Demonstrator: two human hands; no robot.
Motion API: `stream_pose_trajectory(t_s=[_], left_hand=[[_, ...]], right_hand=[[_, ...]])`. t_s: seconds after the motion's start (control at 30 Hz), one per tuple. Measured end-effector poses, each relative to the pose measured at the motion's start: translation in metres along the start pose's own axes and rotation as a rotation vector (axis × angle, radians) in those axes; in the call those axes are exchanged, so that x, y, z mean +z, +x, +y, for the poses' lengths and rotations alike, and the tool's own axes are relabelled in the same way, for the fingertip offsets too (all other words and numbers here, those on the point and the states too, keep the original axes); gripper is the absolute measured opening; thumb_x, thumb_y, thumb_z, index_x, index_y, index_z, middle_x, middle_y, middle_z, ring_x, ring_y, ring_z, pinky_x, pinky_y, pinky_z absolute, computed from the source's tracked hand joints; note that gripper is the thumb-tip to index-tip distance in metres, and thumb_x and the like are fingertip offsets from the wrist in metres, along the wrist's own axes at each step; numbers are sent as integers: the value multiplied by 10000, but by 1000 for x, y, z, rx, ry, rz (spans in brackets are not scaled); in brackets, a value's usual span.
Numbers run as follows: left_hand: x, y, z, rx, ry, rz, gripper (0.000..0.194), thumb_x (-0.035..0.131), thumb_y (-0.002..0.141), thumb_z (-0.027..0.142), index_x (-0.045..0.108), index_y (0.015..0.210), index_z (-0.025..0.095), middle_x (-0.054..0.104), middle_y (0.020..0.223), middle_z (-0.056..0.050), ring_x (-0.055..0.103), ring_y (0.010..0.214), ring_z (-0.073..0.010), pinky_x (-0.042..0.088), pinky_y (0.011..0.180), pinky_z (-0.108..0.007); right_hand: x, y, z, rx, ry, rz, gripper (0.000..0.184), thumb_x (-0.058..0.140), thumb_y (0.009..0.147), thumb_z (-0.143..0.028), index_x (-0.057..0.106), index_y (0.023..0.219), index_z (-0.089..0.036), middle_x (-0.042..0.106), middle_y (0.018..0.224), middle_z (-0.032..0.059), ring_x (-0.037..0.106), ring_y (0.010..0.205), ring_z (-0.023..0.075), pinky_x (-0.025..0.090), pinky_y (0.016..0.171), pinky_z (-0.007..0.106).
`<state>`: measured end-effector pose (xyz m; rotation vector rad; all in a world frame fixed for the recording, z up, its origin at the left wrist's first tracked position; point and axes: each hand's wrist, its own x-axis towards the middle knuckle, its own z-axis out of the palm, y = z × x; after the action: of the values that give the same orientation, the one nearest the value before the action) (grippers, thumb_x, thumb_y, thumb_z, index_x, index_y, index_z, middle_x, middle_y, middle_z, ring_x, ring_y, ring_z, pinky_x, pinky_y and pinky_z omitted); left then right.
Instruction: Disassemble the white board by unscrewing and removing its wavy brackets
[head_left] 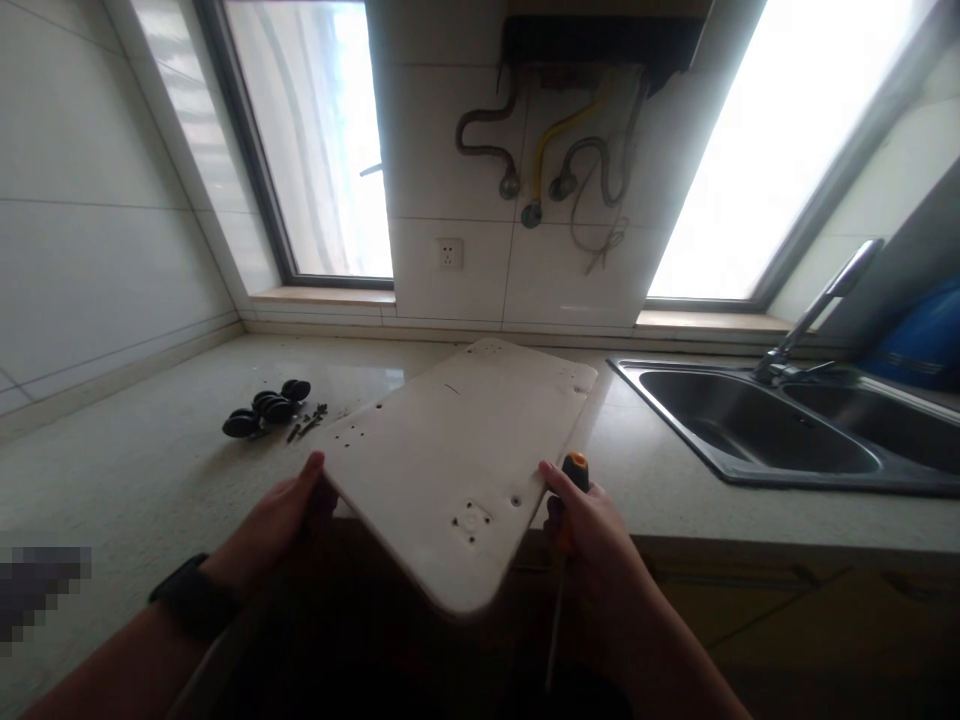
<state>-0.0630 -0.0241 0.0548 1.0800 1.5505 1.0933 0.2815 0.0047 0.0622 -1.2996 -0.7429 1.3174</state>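
A white rounded-corner board with screw holes near its corners lies partly on the counter, its near corner jutting past the front edge. My left hand grips its left edge, thumb on top, the other fingers mostly hidden below. At the right edge, my right hand pinches the board and also holds a screwdriver with a black and orange handle, its shaft pointing down. Left of the board sit several black caster wheels in a cluster, with loose screws beside them.
A double steel sink with a tall faucet is set into the counter on the right. Behind are a wall socket and hoses under a dark appliance. A blue object stands at far right.
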Motion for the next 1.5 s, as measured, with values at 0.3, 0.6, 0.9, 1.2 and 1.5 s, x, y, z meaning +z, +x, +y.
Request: stream_pose_trajectory(t_s=[0.3,0.6,0.9,1.2,1.5], left_hand=[[-34,63,32,128,740,159,727,339,906,816,592,660,180,603,621,-86,565,575,-233,371,580,-321],[-3,23,86,355,979,397,395,476,969,534,640,1032,181,703,888,-103,642,791,-283,368,661,-333],[82,-18,127,554,341,-486,361,537,1002,449,734,1111,167,736,1068,-81,671,926,-212,499,800,-300],[102,-3,105,537,160,-719,308,650,963,360,745,1149,133,760,1091,-94,683,956,-206,515,862,-305],[97,1,97,452,123,-702,333,691,925,424,766,1082,140,761,994,-92,683,885,-202,526,771,-295]], right_hand=[[37,-33,22,-22,199,107,521,879,652,-504,588,934,-176,585,672,-41,534,510,94,455,450,206],[5,-42,-1,-91,349,175,348,745,710,-365,513,925,-219,545,661,-58,522,503,105,442,431,210],[61,-54,-99,-862,466,69,283,649,783,-159,448,954,-259,570,779,-73,513,501,99,415,421,241],[100,-25,-83,-923,379,-131,331,644,889,-274,335,1008,-274,508,643,-129,492,435,84,436,454,230],[108,-30,-83,-936,248,-128,364,647,886,-264,307,1014,-280,532,688,-128,511,444,76,428,410,195]])
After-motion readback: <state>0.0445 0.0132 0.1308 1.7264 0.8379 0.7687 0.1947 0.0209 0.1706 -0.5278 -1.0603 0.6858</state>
